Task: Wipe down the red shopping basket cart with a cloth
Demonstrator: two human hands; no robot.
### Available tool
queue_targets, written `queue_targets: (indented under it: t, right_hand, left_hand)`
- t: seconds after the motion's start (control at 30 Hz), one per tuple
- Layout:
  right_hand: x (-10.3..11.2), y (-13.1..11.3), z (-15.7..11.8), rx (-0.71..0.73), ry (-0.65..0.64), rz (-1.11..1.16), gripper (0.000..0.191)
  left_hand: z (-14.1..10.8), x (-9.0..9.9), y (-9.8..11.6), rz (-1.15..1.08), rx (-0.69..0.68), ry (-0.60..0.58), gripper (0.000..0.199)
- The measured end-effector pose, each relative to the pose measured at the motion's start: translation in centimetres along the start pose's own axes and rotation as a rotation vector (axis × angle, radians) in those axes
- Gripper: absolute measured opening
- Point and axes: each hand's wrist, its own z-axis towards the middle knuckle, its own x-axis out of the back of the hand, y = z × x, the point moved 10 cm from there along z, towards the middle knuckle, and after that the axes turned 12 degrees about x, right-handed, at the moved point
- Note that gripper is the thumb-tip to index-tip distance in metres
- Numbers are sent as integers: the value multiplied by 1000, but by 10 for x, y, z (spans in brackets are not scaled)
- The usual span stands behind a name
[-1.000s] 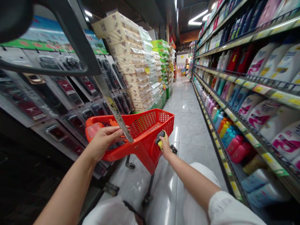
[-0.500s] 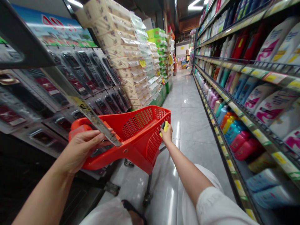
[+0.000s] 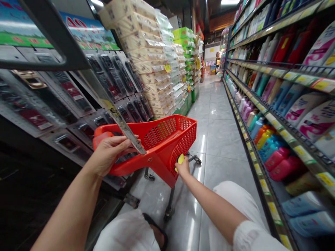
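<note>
Hanging belts (image 3: 111, 68) and stacked packs (image 3: 146, 57) line the left, shelves (image 3: 282, 74) of bottles (image 3: 285, 166) the right; metal bar (image 3: 119, 116) slants up at red cart (image 3: 167, 162) on glossy tiles (image 3: 227, 139); left hand (image 3: 110, 150) fingers pass behind bar, grip unclear; right hand (image 3: 184, 166) clenches yellow pad (image 3: 180, 159) at cart's side

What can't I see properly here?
Head view:
Part of the yellow thing, covered by the right hand.
Some left hand fingers, behind the metal bar.
Part of the red basket's bottom, behind its near wall.
Grey handle, cut off by picture edges.
Price tags' writing, too small.
</note>
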Motion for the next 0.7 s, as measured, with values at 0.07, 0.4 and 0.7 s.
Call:
queue_targets:
  t: [0.07,0.4,0.7]
  right_hand:
    - [3,-21,6,75,-8,8,59]
    - [-13,12,-47,-252,-165,117,52]
    - [14,-115,-3,429,-166,83,59]
  left_hand:
    - [1,-2,-1,-8,2,-5,44]
    - [10,-32,5,-41,-57,-64,50]
    - [30,-56,10,-64,-94,-72,55]
